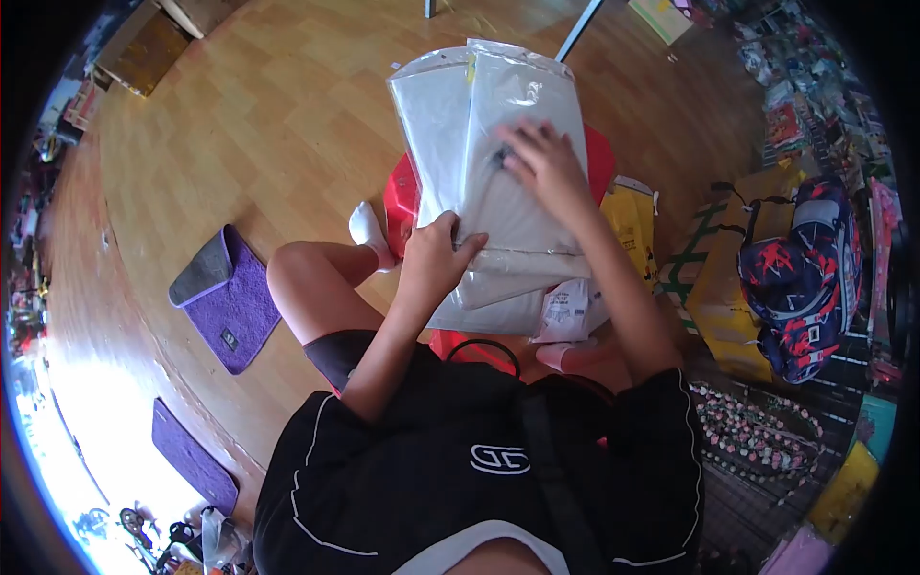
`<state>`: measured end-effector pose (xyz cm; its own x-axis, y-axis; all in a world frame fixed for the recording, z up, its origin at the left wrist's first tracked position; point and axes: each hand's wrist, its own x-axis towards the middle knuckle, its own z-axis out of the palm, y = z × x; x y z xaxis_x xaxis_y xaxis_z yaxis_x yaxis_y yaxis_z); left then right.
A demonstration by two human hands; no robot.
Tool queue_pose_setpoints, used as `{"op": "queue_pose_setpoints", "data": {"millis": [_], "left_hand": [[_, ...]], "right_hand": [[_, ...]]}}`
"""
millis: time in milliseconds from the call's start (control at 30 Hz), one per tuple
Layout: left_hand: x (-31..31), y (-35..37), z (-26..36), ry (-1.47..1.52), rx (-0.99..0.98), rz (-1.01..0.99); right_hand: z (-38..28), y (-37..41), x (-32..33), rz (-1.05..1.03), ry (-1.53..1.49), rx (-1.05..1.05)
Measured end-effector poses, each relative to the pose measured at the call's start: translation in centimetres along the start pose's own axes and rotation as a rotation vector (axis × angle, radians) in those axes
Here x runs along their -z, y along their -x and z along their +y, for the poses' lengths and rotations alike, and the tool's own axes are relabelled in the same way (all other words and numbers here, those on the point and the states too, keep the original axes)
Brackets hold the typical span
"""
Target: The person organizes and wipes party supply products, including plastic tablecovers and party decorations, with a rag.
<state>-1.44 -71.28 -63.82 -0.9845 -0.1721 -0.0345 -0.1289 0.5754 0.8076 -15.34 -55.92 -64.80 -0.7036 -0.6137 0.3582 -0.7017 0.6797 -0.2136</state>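
Note:
Two flat white packages in clear plastic sleeves overlap in front of me over a red stool [400, 198]. The left package [429, 125] lies partly beneath the right package [525, 206]. My left hand [436, 261] is closed on the lower left edge of the right package, thumb on top. Over the upper part of that same package is my right hand [543, 165], slightly blurred, its fingers spread and nothing held in them. Below the packages' folded lower end, a small white printed packet [565, 311] is near my leg.
A purple mat [235, 311] with a folded corner lies on the wooden floor at left, another purple mat [195, 455] nearer. To the right are a yellow bag [631, 225], a patterned backpack [800, 278] by a cardboard box [724, 321], and flower garlands [752, 431].

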Motion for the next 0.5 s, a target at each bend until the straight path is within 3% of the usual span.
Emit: {"op": "queue_pose_setpoints", "data": {"millis": [133,200,233,300,367,400,433,500], "left_hand": [[0.0,-0.1,-0.2,0.015,0.01,0.031],[-0.2,-0.1,-0.3,0.058,0.033,0.023],[-0.4,-0.2,-0.6,0.252,0.079,-0.021],[-0.6,-0.4,-0.7,0.504,0.155,-0.091],[-2.0,-0.9,-2.6,0.548,0.067,-0.087],[-2.8,-0.9,-3.4,0.626,0.011,-0.04],[-2.5,-0.7,-3.0,0.624,0.017,-0.048],[-1.3,-0.5,-1.5,0.479,0.13,-0.069]], "right_hand": [[10.8,-1.7,-1.8,0.102,-0.293,-0.341],[9.8,-2.6,2.8,0.167,-0.496,-0.618],[7.2,-2.4,4.9,0.288,-0.68,-0.614],[-1.5,-0.9,8.8,0.326,-0.749,-0.423],[-7.7,3.1,7.1,0.205,-0.536,-0.153],[-9.4,4.9,5.6,0.074,-0.502,0.003],[-9.7,6.8,4.0,-0.018,-0.267,0.037],[-7.5,8.7,3.0,0.054,-0.198,-0.054]]}}
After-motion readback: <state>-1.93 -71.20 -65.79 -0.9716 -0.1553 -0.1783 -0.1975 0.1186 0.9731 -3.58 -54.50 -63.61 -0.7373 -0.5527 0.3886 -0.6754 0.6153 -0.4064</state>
